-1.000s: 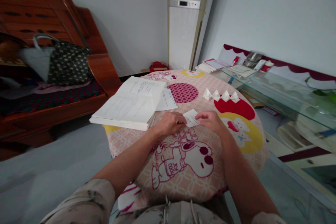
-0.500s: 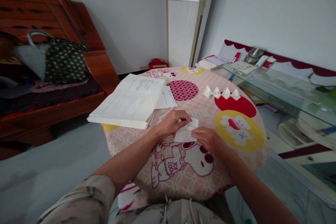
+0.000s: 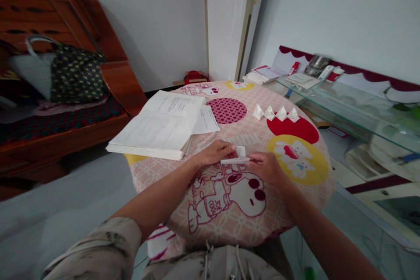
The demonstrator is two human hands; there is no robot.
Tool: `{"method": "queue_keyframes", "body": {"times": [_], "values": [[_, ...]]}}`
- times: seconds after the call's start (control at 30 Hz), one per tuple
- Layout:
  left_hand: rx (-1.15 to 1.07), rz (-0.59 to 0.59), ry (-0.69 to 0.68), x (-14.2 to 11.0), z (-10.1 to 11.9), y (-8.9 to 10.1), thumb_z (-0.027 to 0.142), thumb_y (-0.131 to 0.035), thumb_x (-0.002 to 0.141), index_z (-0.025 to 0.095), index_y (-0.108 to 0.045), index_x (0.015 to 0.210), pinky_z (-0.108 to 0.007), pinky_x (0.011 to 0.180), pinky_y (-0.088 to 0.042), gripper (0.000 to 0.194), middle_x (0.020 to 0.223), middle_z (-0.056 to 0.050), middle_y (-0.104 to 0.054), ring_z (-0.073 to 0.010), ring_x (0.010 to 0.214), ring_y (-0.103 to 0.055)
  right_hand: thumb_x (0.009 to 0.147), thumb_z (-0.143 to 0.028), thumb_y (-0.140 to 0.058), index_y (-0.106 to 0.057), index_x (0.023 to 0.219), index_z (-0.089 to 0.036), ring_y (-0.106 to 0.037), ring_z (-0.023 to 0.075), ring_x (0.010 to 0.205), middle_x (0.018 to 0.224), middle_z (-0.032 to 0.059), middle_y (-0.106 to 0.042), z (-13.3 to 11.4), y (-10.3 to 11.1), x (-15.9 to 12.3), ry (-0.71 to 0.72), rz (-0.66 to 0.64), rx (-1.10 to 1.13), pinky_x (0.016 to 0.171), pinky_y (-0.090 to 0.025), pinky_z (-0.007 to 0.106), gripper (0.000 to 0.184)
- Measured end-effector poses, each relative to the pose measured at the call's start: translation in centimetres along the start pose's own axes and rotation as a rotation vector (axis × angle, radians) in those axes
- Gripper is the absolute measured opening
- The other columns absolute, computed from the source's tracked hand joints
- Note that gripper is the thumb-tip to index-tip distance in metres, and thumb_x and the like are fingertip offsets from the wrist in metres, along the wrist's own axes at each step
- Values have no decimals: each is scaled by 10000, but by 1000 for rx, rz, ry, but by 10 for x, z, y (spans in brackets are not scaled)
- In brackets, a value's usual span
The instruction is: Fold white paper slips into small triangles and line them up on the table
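A small white slip of paper [image 3: 236,157] lies folded over on the round table's cartoon-printed cloth [image 3: 229,218]. My left hand [image 3: 215,153] pinches its left end, fingers closed on the fold. My right hand [image 3: 267,167] grips the right end with thumb and fingers together. Both hands rest near the middle of the table, in front of me. Farther back sit several small folded white paper shapes [image 3: 276,113] in a row.
An open stack of printed sheets [image 3: 157,127] covers the table's left side. A wooden bench with a dotted bag [image 3: 70,76] stands left. A white tall appliance [image 3: 226,22] is at the back. A glass-topped counter [image 3: 361,109] with papers runs along the right.
The paper slip lay flat and open half a second ago; now it is folded over on itself into a narrow strip. My hands have drawn slightly closer together.
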State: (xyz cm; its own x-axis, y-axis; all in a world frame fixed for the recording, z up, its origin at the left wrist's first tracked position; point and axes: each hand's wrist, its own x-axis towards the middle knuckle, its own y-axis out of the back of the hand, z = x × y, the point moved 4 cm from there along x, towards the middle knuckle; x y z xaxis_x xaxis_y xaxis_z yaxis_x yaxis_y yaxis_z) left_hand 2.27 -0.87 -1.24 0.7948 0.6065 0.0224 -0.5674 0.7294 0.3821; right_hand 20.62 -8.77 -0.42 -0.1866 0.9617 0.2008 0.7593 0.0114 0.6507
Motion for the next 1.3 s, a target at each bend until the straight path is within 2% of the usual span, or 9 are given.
{"method": "queue_keyframes", "body": {"times": [0.07, 0.13, 0.27, 0.37, 0.43, 0.57, 0.8, 0.93, 1.3], "values": [[-128, 50, 100, -1, -1, 4, 725, -252, 961, 130, -741, 874, -275, 628, -450, 775, 779, -84, -702, -169, 678, -605, 806, -290, -631, -677, 637, -164, -557, 131, 535, 554, -19, -615, 2, 3, 8, -137, 28, 52, 510, -393, 231, 216], [-161, 117, 126, 0, -1, 9, 788, -262, 915, 126, -727, 845, -273, 594, -425, 812, 756, -79, -688, -164, 646, -576, 771, -285, -638, -644, 600, -163, -547, 124, 514, 532, -18, -607, 5, 4, 16, -247, 44, 132, 495, -380, 222, 210], [34, 183, 131, 6, -4, 13, 625, -631, 805, 130, -698, 775, -239, 527, -339, 501, 651, -10, -615, -124, 582, -507, 745, -219, -629, -640, 619, -164, -586, 131, 500, 544, 3, -639, 10, -2, 26, -421, 30, 263, 505, -446, 223, 138], [174, 284, 204, 9, -6, 14, 451, -648, 811, 135, -697, 724, -231, 514, -319, 331, 587, 21, -567, -109, 554, -477, 729, -172, -639, -698, 766, -141, -593, 133, 496, 604, 17, -680, 12, -5, 30, -497, 56, 301, 491, -478, 228, 76], [269, 360, 257, 10, -6, 13, 370, -650, 803, 136, -708, 705, -233, 529, -341, 260, 571, 23, -568, -112, 559, -483, 719, -161, -654, -723, 990, -110, -601, 143, 499, 664, 31, -715, 13, -6, 29, -528, 98, 301, 476, -490, 240, 285], [461, 442, 317, 13, -1, 10, 268, -696, 772, 141, -765, 786, -248, 631, -438, 146, 678, -12, -680, -140, 644, -576, 720, -184, -666, -704, 1204, -97, -629, 169, 542, 695, 40, -734, 12, -6, 23, -428, 142, 173, 523, -508, 267, 494], [628, 418, 370, 18, 1, 4, 276, -717, 800, 135, -805, 944, -300, 820, -515, 220, 897, -98, -767, -217, 844, -686, 815, -242, -612, -815, 865, -163, -669, 201, 712, 783, 65, -767, 3, -11, 12, -201, 112, -180, 688, -487, 297, 223], [640, 430, 390, 19, 1, 4, 291, -728, 804, 132, -807, 961, -308, 840, -525, 238, 924, -112, -772, -232, 875, -700, 829, -239, -608, -820, 853, -166, -654, 197, 679, 749, 59, -758, 2, -12, 12, -213, 80, -248, 661, -461, 291, 225], [623, 445, 401, 19, 0, 7, 298, -728, 808, 131, -813, 961, -306, 824, -531, 242, 903, -114, -773, -237, 856, -706, 840, -289, -641, -794, 1129, -190, -703, 227, 769, 853, 86, -790, 8, -10, 14, -263, 78, -330, 747, -515, 321, 341]]}}
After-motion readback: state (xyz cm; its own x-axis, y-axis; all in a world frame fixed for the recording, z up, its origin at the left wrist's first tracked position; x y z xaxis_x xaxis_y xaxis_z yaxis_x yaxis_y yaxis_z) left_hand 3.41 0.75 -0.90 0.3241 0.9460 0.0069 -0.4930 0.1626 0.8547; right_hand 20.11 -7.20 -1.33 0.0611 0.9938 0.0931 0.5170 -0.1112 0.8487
